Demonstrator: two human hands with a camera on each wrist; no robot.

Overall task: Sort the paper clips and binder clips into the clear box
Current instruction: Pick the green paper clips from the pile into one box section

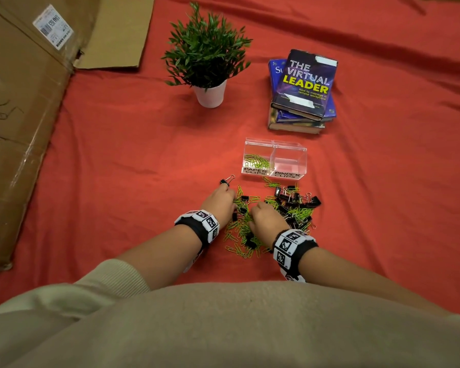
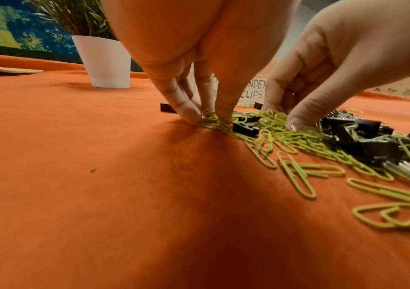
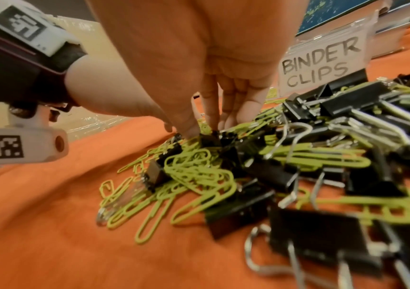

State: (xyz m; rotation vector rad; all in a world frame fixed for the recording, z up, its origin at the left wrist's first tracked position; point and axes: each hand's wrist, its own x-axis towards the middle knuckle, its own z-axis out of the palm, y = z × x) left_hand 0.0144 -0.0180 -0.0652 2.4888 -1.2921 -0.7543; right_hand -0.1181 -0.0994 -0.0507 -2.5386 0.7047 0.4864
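Fingertips (image 2: 191, 115) of our left hand (image 1: 219, 201) pinch paper clips (image 2: 295, 174), light, slippery, best gathered in bunches; right hand (image 1: 266, 217) grip unclear.

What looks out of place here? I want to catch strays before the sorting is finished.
One black binder clip lies alone on the red cloth, left of the mixed pile and beyond the left hand. In the clear box, the binder-clips compartment looks empty.

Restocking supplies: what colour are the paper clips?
Lime green paper clips, clearest in the left wrist view.
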